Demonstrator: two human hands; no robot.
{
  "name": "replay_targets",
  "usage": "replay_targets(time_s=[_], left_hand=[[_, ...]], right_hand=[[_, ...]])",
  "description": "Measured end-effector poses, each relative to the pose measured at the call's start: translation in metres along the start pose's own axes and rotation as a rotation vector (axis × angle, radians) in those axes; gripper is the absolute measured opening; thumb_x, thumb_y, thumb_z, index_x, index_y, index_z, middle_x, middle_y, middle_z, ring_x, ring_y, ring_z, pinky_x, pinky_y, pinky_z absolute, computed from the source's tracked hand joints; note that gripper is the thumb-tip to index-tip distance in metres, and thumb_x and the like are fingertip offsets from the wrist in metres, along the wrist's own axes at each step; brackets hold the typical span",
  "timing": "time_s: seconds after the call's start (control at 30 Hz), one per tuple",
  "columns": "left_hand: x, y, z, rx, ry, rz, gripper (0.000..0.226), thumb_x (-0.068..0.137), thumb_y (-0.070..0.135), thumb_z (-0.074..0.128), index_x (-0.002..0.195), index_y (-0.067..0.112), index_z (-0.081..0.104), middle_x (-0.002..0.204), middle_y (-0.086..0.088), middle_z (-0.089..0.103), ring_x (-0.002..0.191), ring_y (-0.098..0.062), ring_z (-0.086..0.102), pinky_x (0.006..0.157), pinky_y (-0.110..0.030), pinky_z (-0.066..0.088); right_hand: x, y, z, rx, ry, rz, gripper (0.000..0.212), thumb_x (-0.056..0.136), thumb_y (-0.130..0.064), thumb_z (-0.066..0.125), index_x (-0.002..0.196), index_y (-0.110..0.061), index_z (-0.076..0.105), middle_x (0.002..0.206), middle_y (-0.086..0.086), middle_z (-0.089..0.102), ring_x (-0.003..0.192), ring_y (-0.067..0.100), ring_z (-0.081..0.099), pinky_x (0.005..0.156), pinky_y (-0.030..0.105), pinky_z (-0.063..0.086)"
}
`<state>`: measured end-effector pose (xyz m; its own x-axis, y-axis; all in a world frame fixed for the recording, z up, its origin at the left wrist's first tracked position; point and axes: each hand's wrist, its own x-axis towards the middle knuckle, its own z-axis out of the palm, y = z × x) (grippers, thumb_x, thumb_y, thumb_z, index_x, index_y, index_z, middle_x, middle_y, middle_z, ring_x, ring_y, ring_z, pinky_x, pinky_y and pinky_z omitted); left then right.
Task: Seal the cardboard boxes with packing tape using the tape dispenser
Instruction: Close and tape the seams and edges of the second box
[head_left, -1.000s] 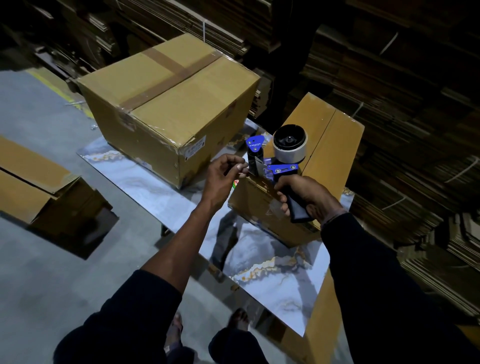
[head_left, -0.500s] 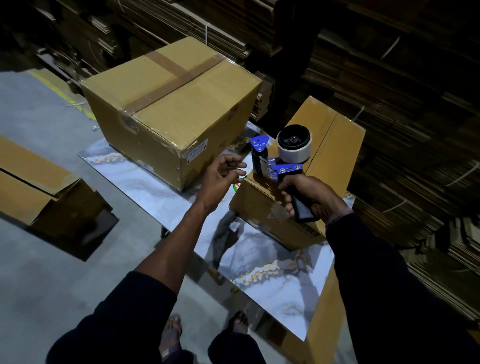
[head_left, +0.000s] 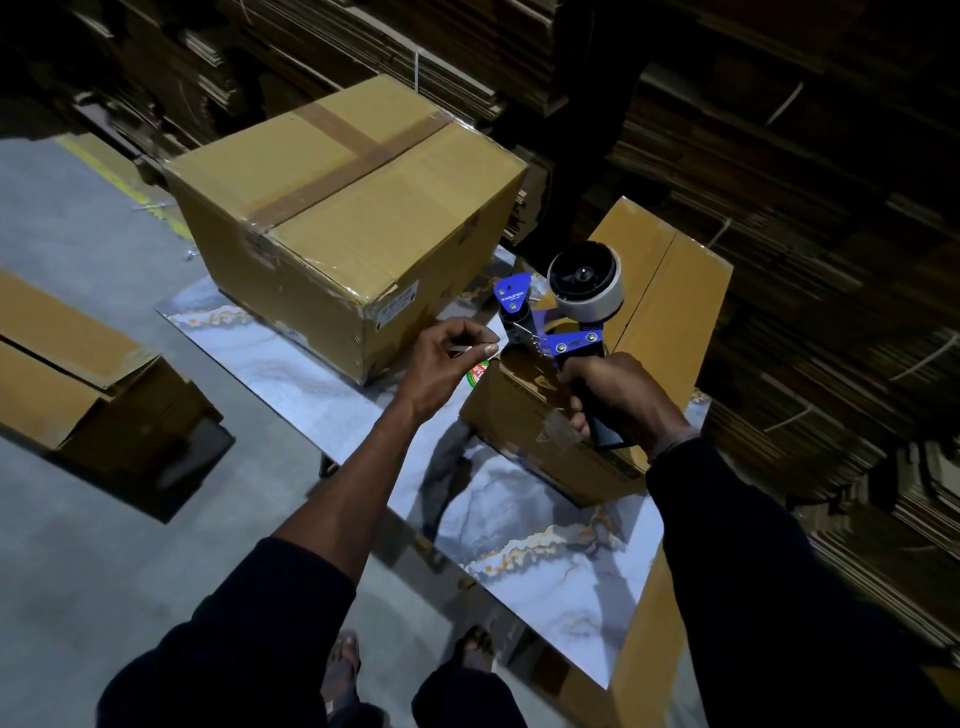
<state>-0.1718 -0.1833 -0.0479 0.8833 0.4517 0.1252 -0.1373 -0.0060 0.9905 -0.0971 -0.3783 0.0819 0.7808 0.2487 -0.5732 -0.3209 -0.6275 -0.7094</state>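
Note:
My right hand (head_left: 618, 395) grips the black handle of a blue tape dispenser (head_left: 563, 306) with a white tape roll, held above the near corner of a small cardboard box (head_left: 670, 312). The box's top seam shows no tape. My left hand (head_left: 449, 358) is just left of the dispenser's front, thumb and fingers pinching the clear tape end beside the blade. A large cardboard box (head_left: 353, 228) with brown tape along its top seam stands further back on the marbled table (head_left: 545, 545).
Flat and half-folded cartons (head_left: 67, 374) lie on the grey floor at left. Stacks of flattened cardboard (head_left: 810, 208) fill the dark background and right side. My feet (head_left: 343, 670) show below the table's near edge.
My left hand opened and drew back from the dispenser half a second ago, and now it is again at the dispenser's front, pinching the tape end. The dispenser stays about where it was.

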Motion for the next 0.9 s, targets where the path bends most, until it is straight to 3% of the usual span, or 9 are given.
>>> replay_targets(time_s=[0.17, 0.27, 0.33, 0.4, 0.53, 0.67, 0.77, 0.9], left_hand=[[0.002, -0.011, -0.003, 0.121, 0.031, 0.049, 0.009, 0.084, 0.005, 0.083, 0.087, 0.009, 0.076, 0.101, -0.002, 0.068, 0.099, -0.018, 0.069, 0.085, -0.034, 0.057], [0.000, -0.016, 0.000, 0.196, 0.075, 0.051, 0.029, 0.081, -0.001, 0.082, 0.079, 0.026, 0.072, 0.095, 0.007, 0.067, 0.091, -0.003, 0.067, 0.079, -0.022, 0.052], [-0.001, -0.017, 0.003, 0.201, 0.103, 0.040, 0.042, 0.082, -0.001, 0.081, 0.078, 0.038, 0.068, 0.090, 0.011, 0.067, 0.084, 0.002, 0.064, 0.074, -0.014, 0.047], [-0.002, -0.020, 0.003, 0.185, 0.113, 0.031, 0.043, 0.084, 0.000, 0.080, 0.085, 0.042, 0.070, 0.088, 0.015, 0.069, 0.081, 0.004, 0.064, 0.074, -0.014, 0.046], [0.000, -0.033, 0.000, 0.132, 0.093, -0.035, 0.031, 0.086, 0.006, 0.080, 0.095, 0.035, 0.076, 0.087, 0.024, 0.075, 0.085, 0.008, 0.065, 0.075, -0.024, 0.050], [-0.003, -0.045, -0.003, 0.072, 0.041, -0.100, 0.025, 0.086, 0.008, 0.082, 0.107, 0.022, 0.079, 0.102, -0.001, 0.080, 0.095, -0.005, 0.068, 0.090, -0.036, 0.054], [-0.012, -0.049, -0.007, 0.089, -0.015, -0.107, 0.031, 0.089, -0.001, 0.077, 0.111, 0.020, 0.077, 0.106, 0.002, 0.078, 0.098, -0.002, 0.070, 0.094, -0.030, 0.055], [-0.024, -0.054, -0.010, 0.118, -0.081, -0.092, 0.036, 0.093, -0.010, 0.065, 0.112, 0.019, 0.077, 0.112, 0.005, 0.075, 0.107, 0.005, 0.068, 0.096, -0.019, 0.052]], right_hand=[[0.004, 0.007, 0.003, -0.204, 0.136, -0.175, 0.020, 0.090, -0.019, 0.069, 0.081, -0.009, 0.054, 0.059, 0.009, 0.054, 0.041, 0.026, 0.059, 0.044, 0.032, 0.050], [0.007, 0.019, 0.006, -0.340, 0.225, -0.321, 0.029, 0.089, -0.023, 0.071, 0.071, -0.015, 0.051, 0.059, 0.007, 0.053, 0.043, 0.029, 0.060, 0.042, 0.041, 0.049], [0.010, 0.028, 0.007, -0.414, 0.273, -0.395, 0.036, 0.088, -0.024, 0.071, 0.066, -0.017, 0.044, 0.056, 0.001, 0.045, 0.037, 0.017, 0.046, 0.041, 0.036, 0.039], [0.012, 0.034, 0.007, -0.469, 0.308, -0.448, 0.040, 0.087, -0.025, 0.072, 0.065, -0.016, 0.039, 0.054, -0.002, 0.038, 0.041, 0.011, 0.034, 0.046, 0.029, 0.028], [0.017, 0.046, 0.005, -0.512, 0.321, -0.505, 0.036, 0.086, -0.035, 0.074, 0.073, -0.007, 0.054, 0.061, 0.008, 0.052, 0.053, 0.025, 0.044, 0.053, 0.035, 0.030], [0.020, 0.058, 0.006, -0.540, 0.327, -0.510, 0.044, 0.086, -0.044, 0.076, 0.077, -0.006, 0.057, 0.062, 0.009, 0.053, 0.053, 0.025, 0.045, 0.052, 0.037, 0.029], [0.020, 0.067, 0.010, -0.484, 0.316, -0.487, 0.051, 0.081, -0.056, 0.072, 0.073, -0.009, 0.055, 0.060, 0.008, 0.056, 0.055, 0.031, 0.057, 0.049, 0.041, 0.037], [0.023, 0.076, 0.010, -0.453, 0.310, -0.453, 0.036, 0.084, -0.037, 0.076, 0.077, -0.007, 0.058, 0.063, 0.013, 0.059, 0.056, 0.034, 0.058, 0.052, 0.036, 0.037]])
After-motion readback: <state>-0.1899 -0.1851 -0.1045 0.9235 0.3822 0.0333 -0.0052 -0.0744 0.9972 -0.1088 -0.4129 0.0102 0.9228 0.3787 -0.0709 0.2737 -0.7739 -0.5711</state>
